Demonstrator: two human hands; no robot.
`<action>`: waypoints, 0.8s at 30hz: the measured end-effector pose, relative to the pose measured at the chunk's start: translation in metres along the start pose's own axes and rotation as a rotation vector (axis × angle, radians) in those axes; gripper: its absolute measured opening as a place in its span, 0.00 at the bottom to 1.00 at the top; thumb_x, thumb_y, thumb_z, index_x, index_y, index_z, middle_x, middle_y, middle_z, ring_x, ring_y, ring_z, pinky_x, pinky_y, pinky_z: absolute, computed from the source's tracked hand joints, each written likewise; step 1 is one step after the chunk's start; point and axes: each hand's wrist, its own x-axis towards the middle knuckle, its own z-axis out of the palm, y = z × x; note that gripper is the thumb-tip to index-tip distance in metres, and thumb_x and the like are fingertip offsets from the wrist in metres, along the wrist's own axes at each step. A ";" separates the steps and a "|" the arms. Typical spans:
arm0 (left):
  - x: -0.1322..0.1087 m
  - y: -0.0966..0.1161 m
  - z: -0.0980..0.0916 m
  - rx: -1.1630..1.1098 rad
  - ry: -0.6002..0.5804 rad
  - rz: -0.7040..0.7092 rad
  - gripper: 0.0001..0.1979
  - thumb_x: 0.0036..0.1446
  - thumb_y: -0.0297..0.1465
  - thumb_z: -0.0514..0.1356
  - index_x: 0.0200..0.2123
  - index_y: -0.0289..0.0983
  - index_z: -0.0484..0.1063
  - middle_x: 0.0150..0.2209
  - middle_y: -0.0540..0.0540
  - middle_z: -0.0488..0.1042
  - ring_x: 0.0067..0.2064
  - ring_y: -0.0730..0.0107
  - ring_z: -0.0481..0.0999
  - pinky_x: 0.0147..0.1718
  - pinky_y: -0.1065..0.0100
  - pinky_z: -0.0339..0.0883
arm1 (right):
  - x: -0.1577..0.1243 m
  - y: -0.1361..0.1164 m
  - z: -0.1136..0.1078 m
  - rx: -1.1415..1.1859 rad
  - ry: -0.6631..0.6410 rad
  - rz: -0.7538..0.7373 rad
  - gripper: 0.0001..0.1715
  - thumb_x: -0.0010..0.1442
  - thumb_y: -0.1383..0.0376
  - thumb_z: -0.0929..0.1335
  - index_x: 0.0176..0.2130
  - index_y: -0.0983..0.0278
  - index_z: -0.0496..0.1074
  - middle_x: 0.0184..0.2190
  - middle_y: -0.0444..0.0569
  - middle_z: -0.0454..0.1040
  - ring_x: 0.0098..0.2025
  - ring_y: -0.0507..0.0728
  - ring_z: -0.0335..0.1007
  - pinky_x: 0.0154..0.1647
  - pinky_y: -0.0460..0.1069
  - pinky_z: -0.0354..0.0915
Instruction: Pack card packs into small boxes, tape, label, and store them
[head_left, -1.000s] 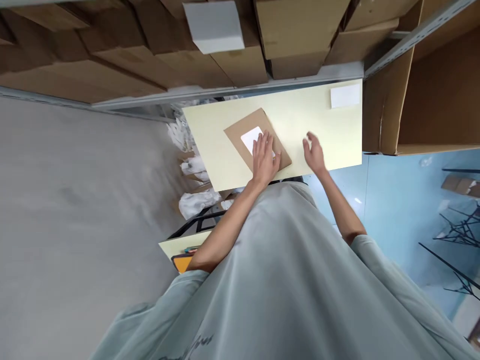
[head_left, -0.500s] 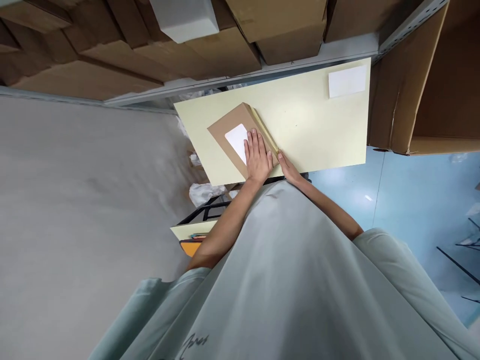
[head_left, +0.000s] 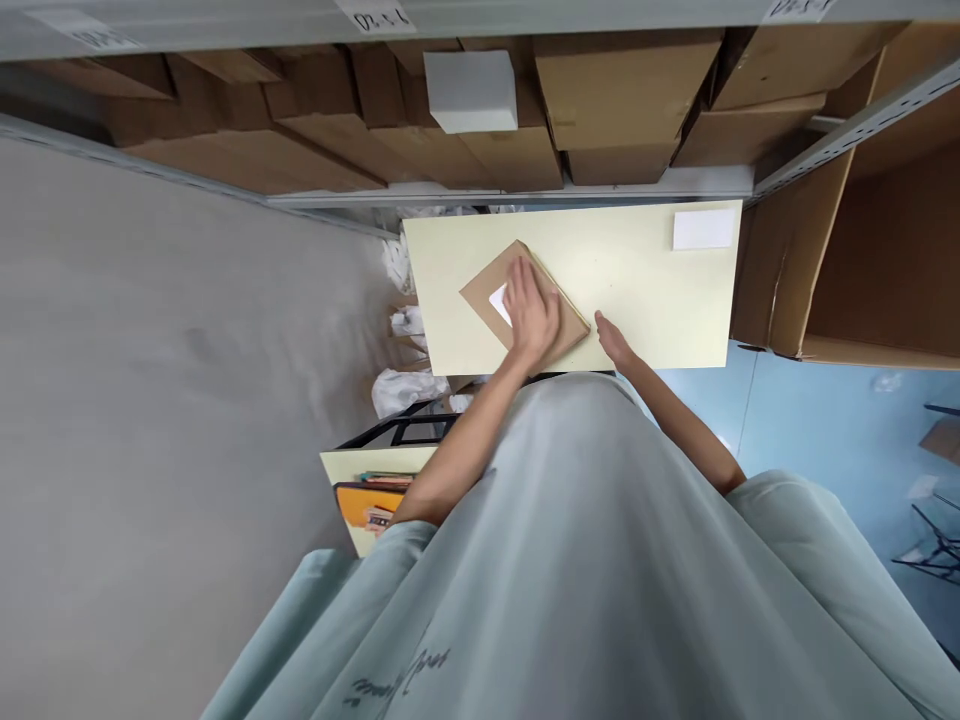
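Observation:
A flat brown cardboard box (head_left: pixel 487 288) lies at a slant on the cream-coloured tabletop (head_left: pixel 645 300). Its upper face bears a white label (head_left: pixel 499 301), partly covered by my left hand (head_left: pixel 534 312). That hand rests on the box with the fingers stretched out over its face and the thumb apart. My right hand (head_left: pixel 613 338) is just right of the box's near corner, apart from it, with fingers extended and nothing in them. A thin yellowish strip shows along the box's right side.
A white paper (head_left: pixel 703 229) lies at the table's far right corner. Behind stands a shelf of brown cartons (head_left: pixel 626 90) with a white box (head_left: pixel 471 92). A large open carton (head_left: pixel 787 250) stands at right. A lower surface (head_left: pixel 341 465) holds an orange item (head_left: pixel 360 505).
My right hand has come off the box's edge and moved right. My left hand stays on the box, now covering more of the label. The view has shifted, showing more of the shelf.

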 end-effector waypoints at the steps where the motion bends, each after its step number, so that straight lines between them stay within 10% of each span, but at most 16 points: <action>1: 0.021 -0.006 -0.011 -0.003 0.037 -0.027 0.42 0.79 0.56 0.51 0.83 0.35 0.60 0.88 0.31 0.52 0.90 0.45 0.44 0.87 0.40 0.37 | -0.005 0.002 -0.001 0.042 0.007 0.068 0.45 0.80 0.34 0.63 0.70 0.64 0.78 0.76 0.65 0.76 0.80 0.71 0.72 0.84 0.69 0.67; 8: 0.124 -0.027 -0.069 0.036 -0.304 -0.199 0.42 0.69 0.70 0.56 0.54 0.36 0.84 0.61 0.23 0.85 0.72 0.24 0.78 0.76 0.34 0.64 | -0.023 -0.013 0.027 0.362 -0.024 0.173 0.39 0.81 0.38 0.62 0.66 0.66 0.78 0.70 0.67 0.82 0.68 0.68 0.85 0.76 0.63 0.78; 16: 0.060 -0.036 -0.117 -0.210 -0.133 -0.128 0.34 0.80 0.62 0.50 0.45 0.40 0.80 0.52 0.36 0.85 0.59 0.46 0.82 0.62 0.55 0.74 | -0.063 -0.039 0.020 0.209 0.202 -0.282 0.34 0.81 0.39 0.60 0.67 0.57 0.73 0.76 0.56 0.77 0.75 0.65 0.77 0.78 0.61 0.74; 24: -0.006 -0.066 -0.088 -0.190 -0.230 -0.221 0.22 0.79 0.50 0.58 0.38 0.42 0.76 0.42 0.36 0.76 0.64 0.42 0.76 0.68 0.48 0.73 | -0.058 -0.053 0.046 -0.362 0.505 -0.259 0.39 0.81 0.41 0.59 0.76 0.61 0.58 0.77 0.70 0.72 0.72 0.80 0.77 0.77 0.75 0.68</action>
